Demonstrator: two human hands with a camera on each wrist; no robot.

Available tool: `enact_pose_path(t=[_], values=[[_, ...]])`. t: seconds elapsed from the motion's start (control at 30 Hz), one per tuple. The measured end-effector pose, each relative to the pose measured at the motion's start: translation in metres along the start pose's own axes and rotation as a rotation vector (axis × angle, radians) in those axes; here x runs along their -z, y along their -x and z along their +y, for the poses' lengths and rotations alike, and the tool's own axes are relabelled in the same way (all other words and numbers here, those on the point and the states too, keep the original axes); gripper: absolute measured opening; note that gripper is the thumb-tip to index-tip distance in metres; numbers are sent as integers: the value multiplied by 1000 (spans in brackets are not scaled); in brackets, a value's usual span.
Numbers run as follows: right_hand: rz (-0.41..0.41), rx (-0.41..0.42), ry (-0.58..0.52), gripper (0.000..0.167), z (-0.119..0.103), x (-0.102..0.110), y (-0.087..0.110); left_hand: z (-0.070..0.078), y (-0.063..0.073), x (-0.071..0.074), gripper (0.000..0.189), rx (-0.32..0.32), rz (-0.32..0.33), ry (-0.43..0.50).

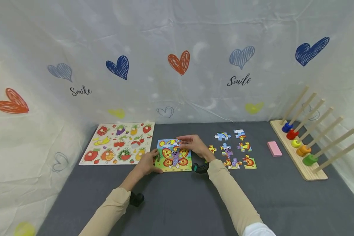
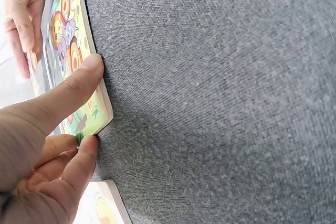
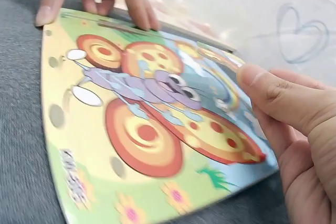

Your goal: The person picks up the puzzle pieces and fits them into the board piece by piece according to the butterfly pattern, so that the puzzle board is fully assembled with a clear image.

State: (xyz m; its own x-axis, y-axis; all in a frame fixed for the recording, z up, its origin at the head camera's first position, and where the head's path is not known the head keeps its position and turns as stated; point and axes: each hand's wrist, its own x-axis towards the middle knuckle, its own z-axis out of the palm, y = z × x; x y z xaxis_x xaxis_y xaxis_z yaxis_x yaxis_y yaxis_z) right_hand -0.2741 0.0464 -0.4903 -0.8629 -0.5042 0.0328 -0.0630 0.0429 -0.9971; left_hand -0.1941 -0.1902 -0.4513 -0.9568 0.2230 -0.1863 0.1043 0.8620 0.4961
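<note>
A butterfly puzzle board (image 1: 175, 159) lies on the dark cloth, its picture showing a purple butterfly with orange and yellow wings. My left hand (image 1: 147, 163) holds the board's near left corner. In the left wrist view its thumb (image 2: 90, 64) rests on the near edge and the other fingers touch the left side. Over the board's far edge, my right hand (image 1: 193, 145) pinches a small puzzle piece (image 3: 220, 55), seen tilted just above the board in the right wrist view. The hand hides part of that piece. More loose puzzle pieces (image 1: 226, 150) lie to the right, several in all.
A fruit puzzle board (image 1: 112, 157) lies at the left. On the right are a pink block (image 1: 274, 149) and a wooden peg stand (image 1: 301, 164) with coloured rings and tall pegs. A white curtain (image 1: 153, 88) printed with hearts hangs behind the table.
</note>
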Motion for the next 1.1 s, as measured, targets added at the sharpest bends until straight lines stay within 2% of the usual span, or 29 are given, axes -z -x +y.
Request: enact_pose_path(t=[0.17, 0.3, 0.4, 0.57, 0.73, 0.83, 1.1], values=[[-10, -27, 66, 38, -1, -14, -5, 1, 1, 1, 86, 12, 2, -6], [-32, 6, 183, 39, -5, -24, -10, 0, 0, 2, 86, 19, 0, -6], [-18, 29, 242, 39, -6, -30, -13, 0, 0, 3, 86, 17, 5, -7], [17, 1, 185, 46, -6, -37, -16, -1, -2, 2, 86, 7, 10, -17], [38, 26, 121, 53, -4, -42, -14, -1, -3, 2, 86, 3, 12, -5], [73, 37, 119, 53, -4, -44, -12, -2, -2, 3, 86, -3, 25, 10], [168, 37, 204, 44, 0, -53, -10, -1, 1, -3, 86, -5, 22, 19]])
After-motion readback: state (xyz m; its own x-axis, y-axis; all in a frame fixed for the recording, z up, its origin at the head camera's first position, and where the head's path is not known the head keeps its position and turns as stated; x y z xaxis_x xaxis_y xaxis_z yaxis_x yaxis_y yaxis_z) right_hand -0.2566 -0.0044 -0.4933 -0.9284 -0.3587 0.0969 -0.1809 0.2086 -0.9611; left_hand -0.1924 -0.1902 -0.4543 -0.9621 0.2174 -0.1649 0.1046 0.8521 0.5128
